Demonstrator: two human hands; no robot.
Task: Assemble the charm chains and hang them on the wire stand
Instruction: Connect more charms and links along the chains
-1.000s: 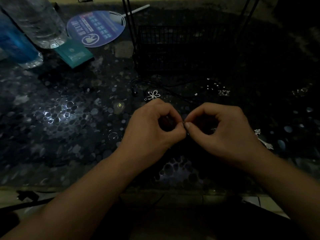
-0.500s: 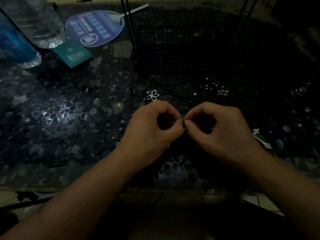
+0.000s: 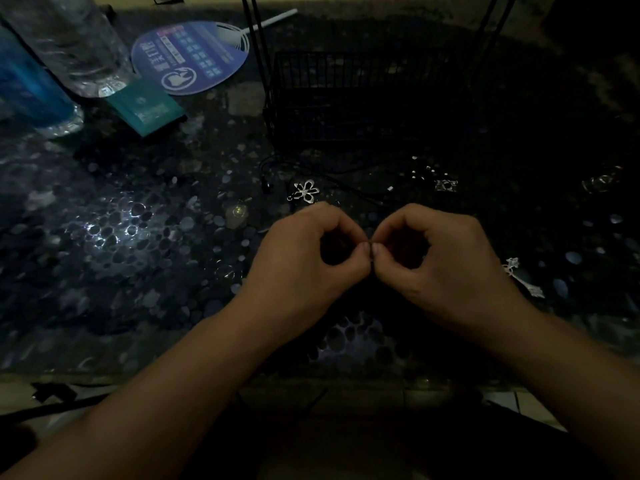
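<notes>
A dark table point(image 3: 145, 271) with a pattern of pale pebbles is seen under weak light, and everything lies on it. At the far side a black wire stand point(image 3: 346, 95) is placed, with a low grid basket and thin upright rods rising out of the frame. At the far left a clear plastic bottle point(image 3: 72, 46) and a blue bottle point(image 3: 27, 88) are standing just beside each other. Near them a round blue hand fan point(image 3: 190, 57) with a white handle is laid flat, and a teal card box point(image 3: 147, 107) lies in front of it.

In the near middle the two forearms are brought together. The left hand point(image 3: 304, 258) and the right hand point(image 3: 443, 261) are held with curled fingers, and the tips of thumb and forefinger of both hands meet at one point. A very small piece point(image 3: 371, 247) is pinched there between them; it is too small and too dark to be named surely.

A thin black cord point(image 3: 329, 174) is laid in loops in front of the stand. Beside the cord, just beyond the left hand, a silver flower charm point(image 3: 306, 191) is lying. To the right of the right hand a silver cross charm point(image 3: 523, 277) is lying, and farther back a small square charm point(image 3: 446, 185) and some tiny metal rings point(image 3: 427, 170) are scattered.
</notes>
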